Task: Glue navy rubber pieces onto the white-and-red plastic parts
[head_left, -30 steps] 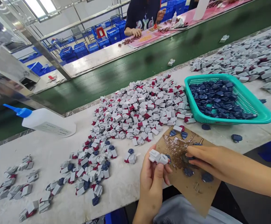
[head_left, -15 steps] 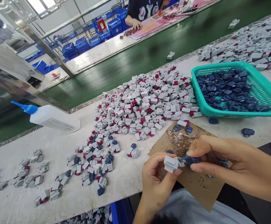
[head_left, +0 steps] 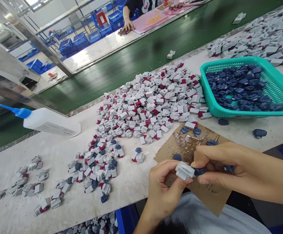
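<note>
Between the thumb and fingers of my left hand [head_left: 164, 191] is a light grey plastic piece [head_left: 184, 170]. My right hand [head_left: 219, 165] pinches a dark blue plastic piece [head_left: 199, 171] against the grey one's right side; whether they are joined I cannot tell. Below both hands lies a brown cardboard sheet [head_left: 211, 200] with a wet, shiny patch [head_left: 186, 144] on it. Several more dark blue pieces rest on the cardboard, one of them [head_left: 177, 157] just above my left fingers.
A big heap of grey and dark red pieces [head_left: 146, 107] covers the table's middle. At right stands a green basket [head_left: 229, 113] of dark blue pieces. A white bottle with a blue nozzle [head_left: 51, 122] lies at left. Across the green conveyor belt [head_left: 122, 65] a co-worker's hand [head_left: 128, 24] touches small parts.
The grey piece has turned in my left fingers, and the dark blue piece has come up against it. The view has shifted slightly. Across the belt, the co-worker's hand is now over the small parts.
</note>
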`<action>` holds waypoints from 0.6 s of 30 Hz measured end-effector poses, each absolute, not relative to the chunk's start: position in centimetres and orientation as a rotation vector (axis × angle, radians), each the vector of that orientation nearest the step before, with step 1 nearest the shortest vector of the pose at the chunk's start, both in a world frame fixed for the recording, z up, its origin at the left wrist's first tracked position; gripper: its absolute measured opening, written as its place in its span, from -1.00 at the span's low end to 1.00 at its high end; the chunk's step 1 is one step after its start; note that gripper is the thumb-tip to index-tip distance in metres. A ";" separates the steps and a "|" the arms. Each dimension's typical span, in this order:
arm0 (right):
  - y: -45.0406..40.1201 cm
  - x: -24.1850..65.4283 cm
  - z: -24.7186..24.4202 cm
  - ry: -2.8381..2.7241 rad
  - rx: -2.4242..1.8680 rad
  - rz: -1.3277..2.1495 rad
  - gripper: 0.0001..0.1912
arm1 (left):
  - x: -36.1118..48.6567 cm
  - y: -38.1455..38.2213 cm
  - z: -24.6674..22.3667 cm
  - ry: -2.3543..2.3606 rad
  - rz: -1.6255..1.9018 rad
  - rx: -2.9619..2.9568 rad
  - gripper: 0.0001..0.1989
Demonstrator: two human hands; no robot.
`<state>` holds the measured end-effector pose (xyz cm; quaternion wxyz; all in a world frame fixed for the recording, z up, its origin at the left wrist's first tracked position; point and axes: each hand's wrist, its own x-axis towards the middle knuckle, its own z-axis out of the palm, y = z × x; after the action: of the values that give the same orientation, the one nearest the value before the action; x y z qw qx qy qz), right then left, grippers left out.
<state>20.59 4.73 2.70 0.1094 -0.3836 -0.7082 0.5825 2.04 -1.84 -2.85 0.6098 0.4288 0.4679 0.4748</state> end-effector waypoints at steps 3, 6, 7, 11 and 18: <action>4.7 20.4 2.3 -2.009 -1.130 1.797 -0.65 | 2.3 -1.9 -2.9 1.115 1.117 1.016 -0.77; 4.8 20.3 1.3 -1.976 -1.075 1.869 -0.66 | 2.6 -2.0 -3.1 1.151 1.128 0.954 -0.77; 4.8 20.2 0.9 -1.965 -1.068 1.894 -0.67 | 2.6 -2.0 -3.2 1.151 1.124 0.914 -0.76; 5.0 19.5 -0.3 -1.929 -1.070 1.982 -0.68 | 2.3 -1.6 -3.2 1.087 1.078 0.749 -0.64; 7.0 21.4 0.1 -1.854 -1.188 1.625 -0.51 | -1.5 -4.1 -3.2 1.490 1.206 0.944 -0.71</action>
<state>21.40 7.00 0.08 0.2011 -0.4253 -0.6636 0.5817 -1.51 -4.09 -3.18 0.4814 0.3873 0.6112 0.4946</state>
